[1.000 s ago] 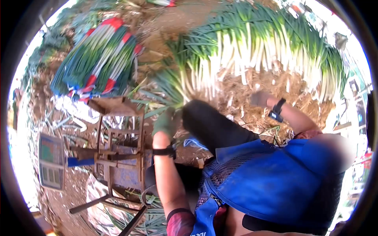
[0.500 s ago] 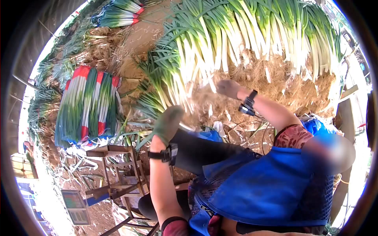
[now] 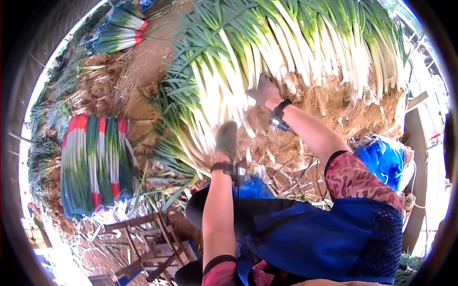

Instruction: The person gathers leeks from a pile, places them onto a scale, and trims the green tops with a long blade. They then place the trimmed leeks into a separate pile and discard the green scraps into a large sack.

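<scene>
Long green onions [image 3: 234, 57] lie side by side in a wide heap, their white stalks and bushy roots [image 3: 334, 102] toward me. My right hand [image 3: 267, 91], in a dark glove, reaches over the white stalk ends with thumb and fingers apart. Lower and to the left, my gloved left hand [image 3: 226, 140] is stretched out beside the stalks near the heap's left end. Its single fingers are hard to make out. Neither hand has an onion lifted in it. Each wrist wears a black strap with a small device.
Bundled green onions with red bands [image 3: 98, 162] lie at the left, and more bundles [image 3: 119, 33] at the upper left. A metal-framed stool [image 3: 143, 243] stands at lower left. Blue plastic [image 3: 381, 162] lies at right. Loose leaves and soil cover the ground.
My left hand has moved up and right to the stalks. My right hand has shifted slightly up and left, its fingers now spread. The view has tilted, and my body leans closer.
</scene>
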Motion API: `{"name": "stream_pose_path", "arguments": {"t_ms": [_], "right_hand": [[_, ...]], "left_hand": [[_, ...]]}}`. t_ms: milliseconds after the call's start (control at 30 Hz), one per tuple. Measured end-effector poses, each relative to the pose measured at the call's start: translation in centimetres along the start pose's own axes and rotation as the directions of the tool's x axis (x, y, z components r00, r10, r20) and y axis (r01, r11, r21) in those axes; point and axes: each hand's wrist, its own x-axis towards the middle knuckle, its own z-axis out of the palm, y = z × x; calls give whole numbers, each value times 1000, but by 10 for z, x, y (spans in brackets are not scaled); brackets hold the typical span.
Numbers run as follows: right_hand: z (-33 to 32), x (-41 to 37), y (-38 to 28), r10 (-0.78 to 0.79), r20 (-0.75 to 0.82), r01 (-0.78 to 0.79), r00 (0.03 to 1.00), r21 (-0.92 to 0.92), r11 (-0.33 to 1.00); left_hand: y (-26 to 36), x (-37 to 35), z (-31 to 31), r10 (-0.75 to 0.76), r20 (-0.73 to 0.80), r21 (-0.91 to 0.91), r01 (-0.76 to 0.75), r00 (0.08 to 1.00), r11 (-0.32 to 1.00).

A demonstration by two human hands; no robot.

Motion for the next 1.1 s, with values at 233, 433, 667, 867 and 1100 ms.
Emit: {"name": "stream_pose_path", "arguments": {"t_ms": [233,433,667,867,1100], "right_hand": [[25,7,-13,194,-19,-185,981,225,957],[8,12,-8,191,200,-257,961,392,883],[-2,13,24,-360,237,352,902,77,933],[-21,34,40,118,326,-182,938,174,968],[-27,0,21,241,153,-217,959,-155,964]], "left_hand": [[-26,22,10,80,-34,-109,-83,996,991],[12,30,8,-91,10,-69,92,996,993],[12,40,35,-291,50,-99,295,955,950],[43,29,32,-328,135,-160,348,935,924],[11,49,25,-188,291,-41,208,938,977]]}}
